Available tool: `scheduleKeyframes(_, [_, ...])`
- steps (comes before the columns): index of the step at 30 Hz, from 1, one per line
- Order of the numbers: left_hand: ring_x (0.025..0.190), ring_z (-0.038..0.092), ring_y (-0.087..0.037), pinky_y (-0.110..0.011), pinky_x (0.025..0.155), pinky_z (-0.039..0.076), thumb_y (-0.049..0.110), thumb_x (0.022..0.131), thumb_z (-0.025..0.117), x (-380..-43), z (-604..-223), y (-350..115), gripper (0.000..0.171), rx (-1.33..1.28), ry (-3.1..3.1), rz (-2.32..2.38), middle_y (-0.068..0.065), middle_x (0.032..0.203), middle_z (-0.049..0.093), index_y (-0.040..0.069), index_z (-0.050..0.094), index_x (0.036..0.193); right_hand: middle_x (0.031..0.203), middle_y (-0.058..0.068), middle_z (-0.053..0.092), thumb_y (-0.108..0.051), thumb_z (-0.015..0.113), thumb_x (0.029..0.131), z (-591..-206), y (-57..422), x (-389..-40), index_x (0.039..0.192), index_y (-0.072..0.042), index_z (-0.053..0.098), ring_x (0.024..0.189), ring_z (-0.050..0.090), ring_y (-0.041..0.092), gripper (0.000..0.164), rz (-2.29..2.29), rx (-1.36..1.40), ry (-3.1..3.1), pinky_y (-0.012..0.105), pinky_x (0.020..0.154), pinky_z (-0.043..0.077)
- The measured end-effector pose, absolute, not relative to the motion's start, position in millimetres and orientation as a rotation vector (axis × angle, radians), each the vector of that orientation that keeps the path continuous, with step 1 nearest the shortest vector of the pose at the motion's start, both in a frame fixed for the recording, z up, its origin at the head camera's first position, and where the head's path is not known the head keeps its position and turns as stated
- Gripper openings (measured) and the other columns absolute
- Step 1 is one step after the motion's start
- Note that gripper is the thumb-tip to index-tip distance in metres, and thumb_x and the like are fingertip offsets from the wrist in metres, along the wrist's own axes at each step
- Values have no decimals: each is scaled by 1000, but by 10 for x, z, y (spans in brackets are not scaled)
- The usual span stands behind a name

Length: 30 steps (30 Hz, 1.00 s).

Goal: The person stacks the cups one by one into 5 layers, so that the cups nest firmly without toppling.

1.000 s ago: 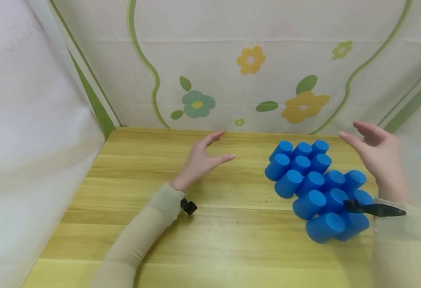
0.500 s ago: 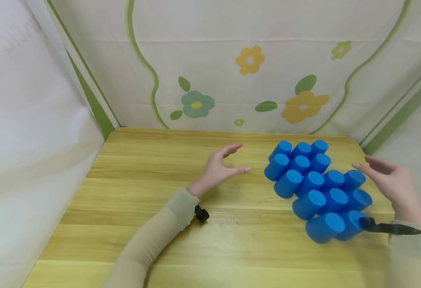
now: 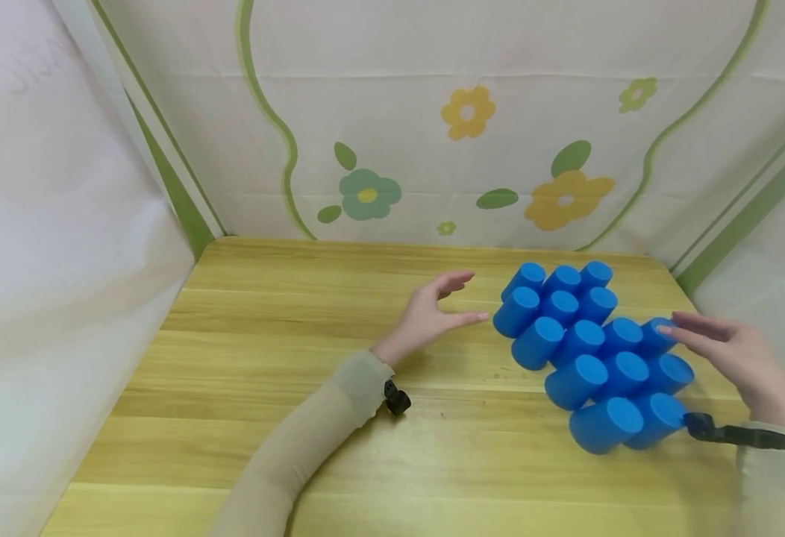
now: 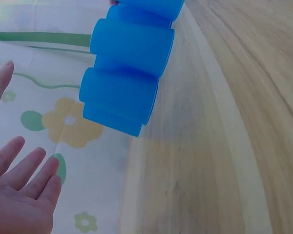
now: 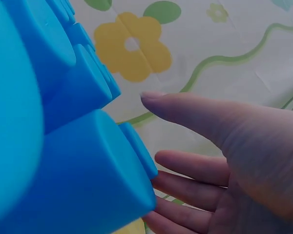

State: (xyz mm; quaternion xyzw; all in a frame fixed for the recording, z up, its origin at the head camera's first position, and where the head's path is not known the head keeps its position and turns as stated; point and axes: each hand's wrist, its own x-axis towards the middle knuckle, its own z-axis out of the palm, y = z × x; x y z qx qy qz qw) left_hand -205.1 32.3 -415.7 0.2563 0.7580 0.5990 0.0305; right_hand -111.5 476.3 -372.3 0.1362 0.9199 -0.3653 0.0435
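Note:
Several blue cylinders stand upright in a tight group on the right of the table, their tops flat. My left hand hovers left of the group, thumb and fingers spread apart and holding nothing. In the left wrist view that hand is apart from the cylinders. At the group's right side, my right hand has its thumb tip overlapping a right-hand cylinder in the head view. The right wrist view shows its fingers beside a cylinder; whether they touch, I cannot tell.
The wooden table stretches across the view. A white cloth with printed flowers hangs behind its far edge, and pale cloth hangs at the left. A black wrist camera juts out near the front-right cylinder.
My left hand has moved right and a little nearer, toward the cylinders. My right hand has come down from the far right, first outward, then slightly back toward the group. The cylinders have not moved.

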Motion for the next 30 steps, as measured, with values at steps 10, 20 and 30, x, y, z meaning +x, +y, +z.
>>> scheduleKeyframes(10, [130,51,-11,-39,107,44,41,86,84,-2099,-4094,593,68,817,2251,1875,15,141,56,26,55,146,147,45,32,-55,55,101,-3712,4804,-1103,154,11,26,127,34,65,89,-1013,347,2752,81,88,36])
scheduleKeyframes(20, [129,54,-20,-48,105,47,37,86,84,-2146,-4153,902,68,797,2171,1896,5,141,59,17,56,145,151,37,35,-58,58,98,-3857,4876,-1124,159,-1,29,134,27,63,89,-1108,376,2754,81,90,33])
scheduleKeyframes(30, [124,57,-16,-38,99,52,32,86,85,-2170,-4290,1114,62,740,2190,1866,8,135,61,17,60,141,154,6,46,-61,64,93,-4002,4885,-1109,160,-28,36,140,30,52,79,-1245,479,2768,80,99,28])
